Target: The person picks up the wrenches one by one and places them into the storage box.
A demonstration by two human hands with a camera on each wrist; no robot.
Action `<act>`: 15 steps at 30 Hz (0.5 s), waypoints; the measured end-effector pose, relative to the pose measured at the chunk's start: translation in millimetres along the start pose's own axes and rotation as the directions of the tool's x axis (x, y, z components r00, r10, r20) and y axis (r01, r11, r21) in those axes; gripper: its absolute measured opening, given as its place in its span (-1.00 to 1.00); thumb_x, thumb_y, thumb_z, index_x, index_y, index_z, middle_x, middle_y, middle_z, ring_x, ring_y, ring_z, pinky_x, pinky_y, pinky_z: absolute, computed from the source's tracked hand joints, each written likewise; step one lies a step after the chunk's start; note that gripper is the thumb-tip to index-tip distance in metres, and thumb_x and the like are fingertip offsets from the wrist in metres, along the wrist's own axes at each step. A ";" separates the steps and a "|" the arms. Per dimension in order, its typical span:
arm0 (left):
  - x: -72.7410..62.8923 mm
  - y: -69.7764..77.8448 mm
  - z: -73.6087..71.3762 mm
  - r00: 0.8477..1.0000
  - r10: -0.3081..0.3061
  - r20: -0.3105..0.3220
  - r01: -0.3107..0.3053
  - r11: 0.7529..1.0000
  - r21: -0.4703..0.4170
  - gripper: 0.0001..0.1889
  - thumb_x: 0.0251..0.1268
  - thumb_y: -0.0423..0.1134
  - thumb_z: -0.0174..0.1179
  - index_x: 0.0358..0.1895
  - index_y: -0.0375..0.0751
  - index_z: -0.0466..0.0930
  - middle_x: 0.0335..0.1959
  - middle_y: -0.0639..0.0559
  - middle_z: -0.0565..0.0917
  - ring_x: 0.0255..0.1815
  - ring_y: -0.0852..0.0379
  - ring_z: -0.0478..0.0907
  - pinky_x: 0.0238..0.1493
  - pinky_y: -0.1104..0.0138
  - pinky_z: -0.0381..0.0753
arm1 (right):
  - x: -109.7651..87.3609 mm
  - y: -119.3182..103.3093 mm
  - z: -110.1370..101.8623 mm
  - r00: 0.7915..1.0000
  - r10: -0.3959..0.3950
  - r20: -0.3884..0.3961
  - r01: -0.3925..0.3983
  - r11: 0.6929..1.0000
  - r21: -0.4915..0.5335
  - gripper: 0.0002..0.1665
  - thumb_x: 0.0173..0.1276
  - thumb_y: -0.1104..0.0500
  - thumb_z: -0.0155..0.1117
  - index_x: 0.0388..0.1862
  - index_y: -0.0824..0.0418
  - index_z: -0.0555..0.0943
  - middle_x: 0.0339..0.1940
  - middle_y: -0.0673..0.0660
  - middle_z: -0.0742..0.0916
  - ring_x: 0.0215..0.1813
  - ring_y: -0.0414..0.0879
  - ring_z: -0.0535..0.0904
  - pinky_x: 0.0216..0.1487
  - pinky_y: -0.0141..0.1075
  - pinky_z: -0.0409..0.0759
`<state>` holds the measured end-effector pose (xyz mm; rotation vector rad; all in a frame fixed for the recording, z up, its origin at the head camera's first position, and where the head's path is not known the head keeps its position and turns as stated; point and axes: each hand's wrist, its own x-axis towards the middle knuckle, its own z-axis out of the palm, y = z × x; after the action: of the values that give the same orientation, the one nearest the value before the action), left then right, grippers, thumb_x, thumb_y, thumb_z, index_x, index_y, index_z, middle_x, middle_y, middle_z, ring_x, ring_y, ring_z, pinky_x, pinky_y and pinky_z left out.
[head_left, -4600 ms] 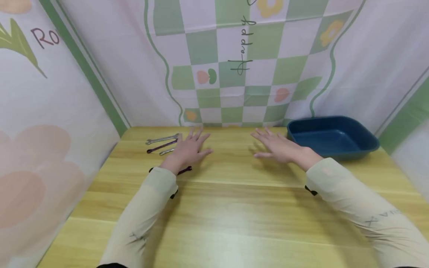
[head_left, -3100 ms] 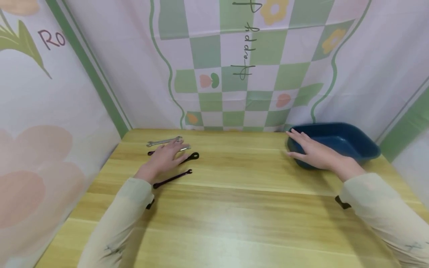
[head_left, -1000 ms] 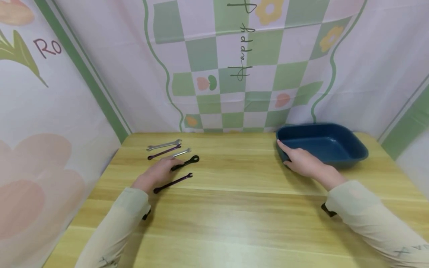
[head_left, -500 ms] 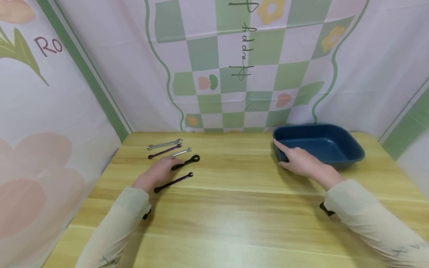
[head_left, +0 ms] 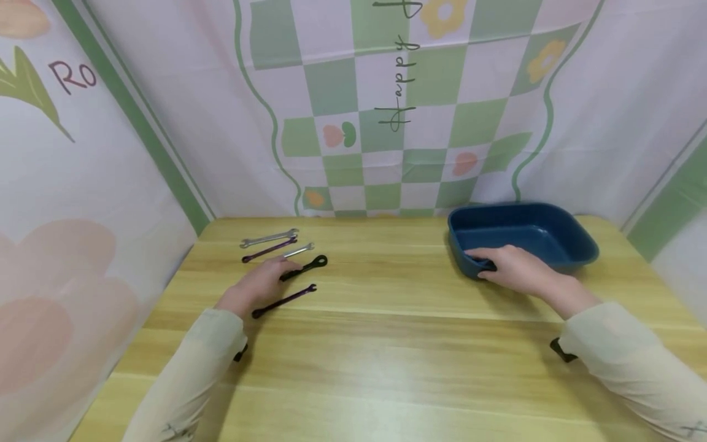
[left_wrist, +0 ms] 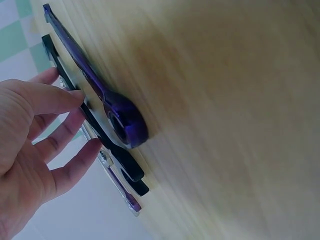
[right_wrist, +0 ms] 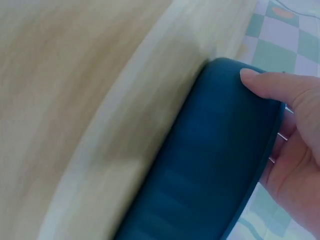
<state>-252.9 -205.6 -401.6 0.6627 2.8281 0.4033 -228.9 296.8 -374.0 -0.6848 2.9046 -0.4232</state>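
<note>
My left hand (head_left: 258, 285) pinches the shaft of a black ring-ended wrench (head_left: 318, 263) lying among other wrenches at the table's left. In the left wrist view, the thumb is on one side of this black wrench (left_wrist: 92, 120) and fingers are on the other. A dark purple wrench (head_left: 284, 301) lies just nearer me. Farther back are a small silver wrench (head_left: 301, 249), a purple one (head_left: 269, 250) and a larger silver one (head_left: 269, 237). At the right, my right hand (head_left: 519, 268) grips the rim of a dark blue basin (right_wrist: 210, 140), thumb on its outer wall, fingers inside.
Both hands work over a wooden table (head_left: 375, 356). A patterned curtain (head_left: 381, 135) hangs along its back edge, and another cloth (head_left: 99, 245) closes off the left side.
From above the wrenches, my left hand came down onto the black one. My right hand went right to the basin, which slid slightly left, and its grip has shifted along the near rim.
</note>
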 end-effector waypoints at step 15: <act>1.1 -2.4 1.2 1.000 -0.001 -0.005 0.001 1.000 0.016 -0.44 0.40 -0.61 -0.04 0.43 -0.23 0.48 0.42 -0.26 0.45 0.47 -0.26 0.32 0.49 -0.07 0.24 | 13.6 -17.4 14.5 0.991 -0.091 -0.100 0.087 0.995 -0.045 -0.51 0.41 0.30 0.35 0.28 0.45 0.58 -0.21 0.35 0.78 -0.44 -0.06 0.68 -0.22 -0.02 0.70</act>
<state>-254.5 -206.9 -403.6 0.6641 2.8397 0.3829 -231.0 272.2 -383.5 -0.8245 2.9947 -0.4217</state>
